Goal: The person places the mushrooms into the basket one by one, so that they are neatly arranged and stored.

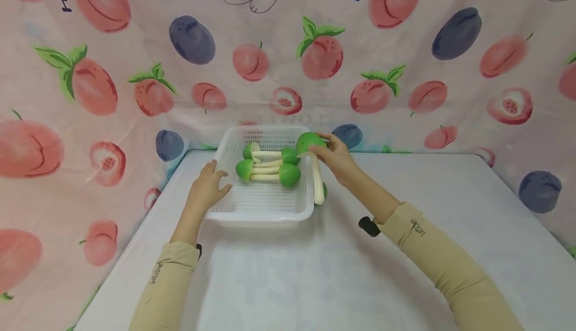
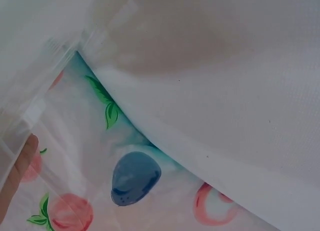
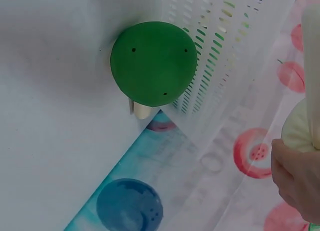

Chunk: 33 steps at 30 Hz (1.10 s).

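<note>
My right hand (image 1: 339,160) grips a toy mushroom by its green cap (image 1: 310,142), above the right rim of a white plastic basket (image 1: 261,216). Its pale stem (image 1: 317,181) hangs down outside the basket. In the right wrist view the fingers (image 3: 297,178) curl at the cap's pale underside. Another green-capped mushroom (image 3: 152,63) is on the table against the basket's right side, mostly hidden in the head view. Several mushrooms (image 1: 266,170) lie inside the basket. My left hand (image 1: 207,186) is at the basket's left rim, fingers spread; one finger (image 2: 22,163) lies along its outer wall.
A white-covered table (image 1: 288,276) extends in front of and to both sides of the basket. Behind it hangs a fruit-print cloth (image 1: 283,71), close to the basket's back wall. A dark strap end (image 1: 369,226) sticks out by the right wrist.
</note>
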Tool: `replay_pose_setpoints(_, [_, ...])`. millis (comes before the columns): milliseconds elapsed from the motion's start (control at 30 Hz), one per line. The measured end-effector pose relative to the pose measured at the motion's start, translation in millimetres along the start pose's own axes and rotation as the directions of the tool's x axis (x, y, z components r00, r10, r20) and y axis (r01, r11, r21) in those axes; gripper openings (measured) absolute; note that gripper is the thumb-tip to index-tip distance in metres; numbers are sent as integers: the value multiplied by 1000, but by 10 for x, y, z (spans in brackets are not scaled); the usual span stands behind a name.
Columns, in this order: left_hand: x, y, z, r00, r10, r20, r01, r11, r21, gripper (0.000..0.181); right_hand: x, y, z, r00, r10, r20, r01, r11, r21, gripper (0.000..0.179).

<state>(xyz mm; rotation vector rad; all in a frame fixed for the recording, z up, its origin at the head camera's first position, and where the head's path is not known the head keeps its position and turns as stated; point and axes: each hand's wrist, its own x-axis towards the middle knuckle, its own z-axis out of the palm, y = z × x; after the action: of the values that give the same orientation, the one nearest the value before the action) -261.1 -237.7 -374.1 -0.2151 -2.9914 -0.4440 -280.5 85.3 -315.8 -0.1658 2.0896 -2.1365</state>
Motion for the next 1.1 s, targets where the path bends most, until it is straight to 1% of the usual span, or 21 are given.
replay_pose_setpoints(100, [2, 13, 10, 1000, 7, 3, -7, 1000, 3, 41, 2, -1, 51, 999, 0, 35, 3, 997, -81, 55])
replay_pose_setpoints(233, [25, 2, -25, 1000, 13, -9, -13, 1000, 7, 41, 50, -52, 151, 994, -23, 104, 39, 986, -160, 54])
replay_pose_setpoints(400, [34, -20, -15, 1000, 9, -10, -9, 1000, 7, 40, 89, -118, 298, 982, -11, 187, 57, 968, -246, 56])
replay_pose_setpoints(467, [32, -23, 5, 1000, 13, -10, -13, 1000, 3, 40, 99, -131, 340, 976, -19, 216, 82, 955, -284, 56])
replay_pose_setpoints(600, [21, -22, 34, 1000, 10, -7, -10, 1000, -5, 40, 140, -137, 422, 960, -34, 279, 126, 940, -317, 56])
replay_pose_setpoints(700, [1, -21, 35, 1000, 0, -17, 0, 1000, -8, 40, 182, -139, 496, 948, -42, 316, 153, 929, -336, 56])
replay_pose_setpoints(800, [-1, -17, 34, 1000, 3, -22, -3, 1000, -9, 40, 225, -148, 557, 941, -51, 335, 179, 914, -365, 56])
replay_pose_setpoints(867, [0, -15, 33, 1000, 11, -19, -11, 1000, -9, 40, 256, -152, 594, 935, -54, 350, 198, 898, -393, 57])
replay_pose_setpoints(967, [5, -9, 39, 1000, 18, -21, -18, 1000, -8, 40, 297, -159, 637, 919, -59, 389, 237, 873, -427, 59])
replay_pose_setpoints(1033, [9, -8, 41, 999, 19, -27, -19, 1000, -5, 40, 321, -165, 661, 904, -69, 422, 283, 837, -469, 61])
replay_pose_setpoints(1100, [15, -11, 36, 999, 17, -33, -18, 1000, -4, 40, 335, -177, 685, 890, -76, 450, 327, 794, -512, 64])
